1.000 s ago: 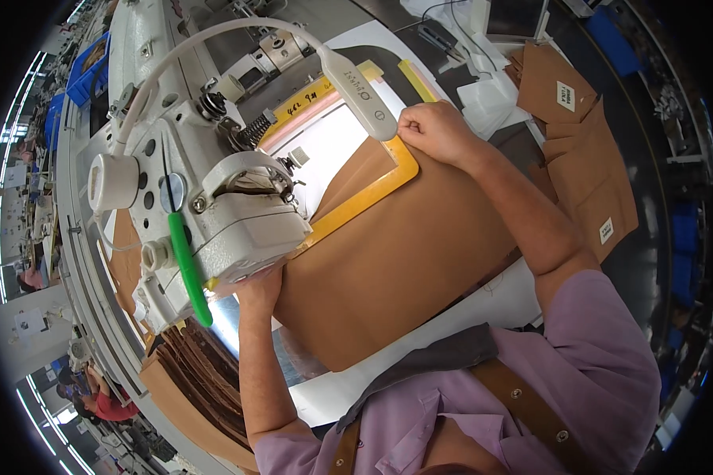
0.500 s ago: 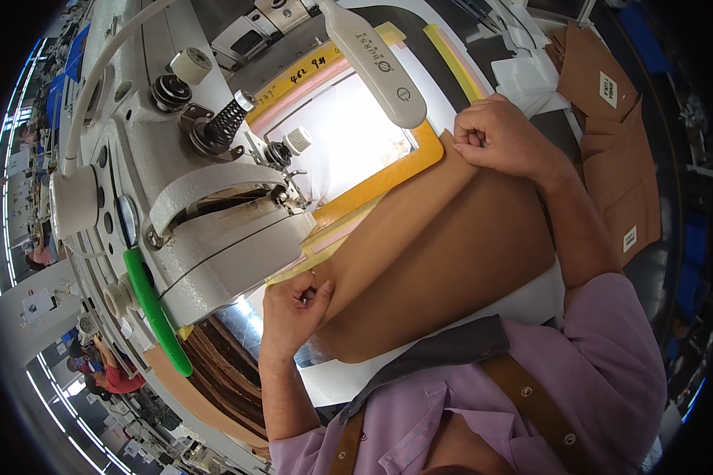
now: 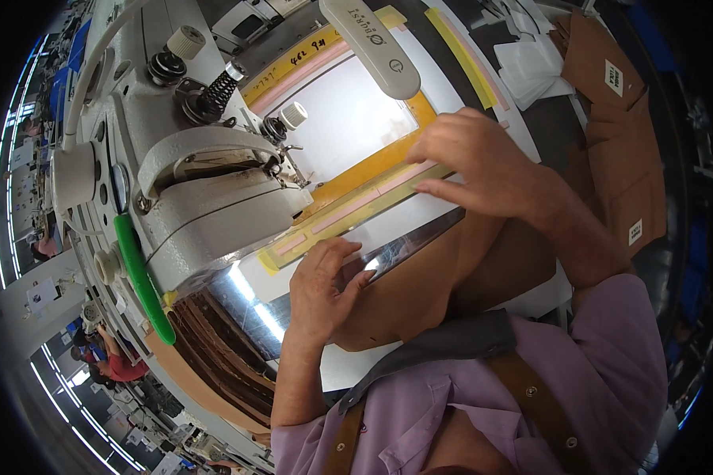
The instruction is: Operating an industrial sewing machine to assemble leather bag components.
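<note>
My left hand [image 3: 325, 286], fingers curved and thumb apart, hovers by the front of a white sheet and holds nothing. Farther right, my right hand [image 3: 483, 170] is also open, with fingers and thumb spread above a strip of yellow and pink tape [image 3: 348, 212]. That strip lies along the near side of a yellow frame [image 3: 364, 181] around a white sheet. A brown leather-like panel [image 3: 420, 297] hangs slack at the table's near edge, below both hands. The sewing machine head [image 3: 214, 207] stands left of the frame; its needle area is partly hidden.
A white lamp [image 3: 376, 51] reaches over the frame. Brown pieces with white labels [image 3: 626, 158] are stacked at the right, beside thin white sheets [image 3: 531, 71]. A green handle [image 3: 144, 277] and a pile of dark brown pieces [image 3: 222, 356] are at the left.
Both hands have let go of the brown panel, which has slid down toward me and uncovered the taped strip. My left hand has moved right; my right hand has lowered and opened.
</note>
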`<state>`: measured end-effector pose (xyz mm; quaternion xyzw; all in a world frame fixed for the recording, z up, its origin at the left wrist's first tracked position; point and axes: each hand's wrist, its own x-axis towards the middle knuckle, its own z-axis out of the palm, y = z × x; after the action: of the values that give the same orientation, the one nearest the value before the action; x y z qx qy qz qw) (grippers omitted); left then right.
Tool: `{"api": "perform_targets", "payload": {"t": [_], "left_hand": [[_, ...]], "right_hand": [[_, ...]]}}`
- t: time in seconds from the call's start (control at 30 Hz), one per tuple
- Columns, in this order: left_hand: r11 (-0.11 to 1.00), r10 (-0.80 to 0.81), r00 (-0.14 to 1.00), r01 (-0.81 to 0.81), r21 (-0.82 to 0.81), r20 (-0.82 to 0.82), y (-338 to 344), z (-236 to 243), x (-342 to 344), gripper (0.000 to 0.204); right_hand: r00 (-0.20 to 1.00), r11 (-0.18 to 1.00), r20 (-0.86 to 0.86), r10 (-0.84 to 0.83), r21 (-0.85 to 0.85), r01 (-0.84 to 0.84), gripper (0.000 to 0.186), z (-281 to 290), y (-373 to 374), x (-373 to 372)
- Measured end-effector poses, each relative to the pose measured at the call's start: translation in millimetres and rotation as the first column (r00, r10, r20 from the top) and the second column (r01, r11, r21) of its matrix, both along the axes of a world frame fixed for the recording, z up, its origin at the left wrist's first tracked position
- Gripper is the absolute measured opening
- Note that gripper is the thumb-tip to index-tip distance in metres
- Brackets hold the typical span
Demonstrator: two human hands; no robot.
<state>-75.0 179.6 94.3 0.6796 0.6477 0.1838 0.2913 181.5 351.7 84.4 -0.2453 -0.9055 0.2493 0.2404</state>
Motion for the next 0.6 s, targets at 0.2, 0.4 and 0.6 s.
{"api": "perform_targets", "payload": {"t": [0.2, 0.4, 0.6], "left_hand": [[0.977, 0.117, 0.929, -0.044, 0.208, -0.350, -17.2, -40.9, -10.7, 0.065], [0.987, 0.122, 0.865, -0.053, 0.153, -0.488, -15.6, -61.0, -7.7, 0.093], [0.991, 0.102, 0.876, -0.046, 0.129, -0.472, -4.0, -57.7, -4.2, 0.097]], "right_hand": [[0.997, 0.996, 0.066, 0.048, 0.067, -0.052, 0.054, -40.4, -58.4, -23.6], [0.974, 0.989, 0.171, -0.147, 0.037, 0.143, 0.080, -55.5, -68.1, -9.3], [0.960, 0.987, 0.230, -0.163, 0.029, 0.161, 0.083, -55.1, -68.1, -8.6]]}}
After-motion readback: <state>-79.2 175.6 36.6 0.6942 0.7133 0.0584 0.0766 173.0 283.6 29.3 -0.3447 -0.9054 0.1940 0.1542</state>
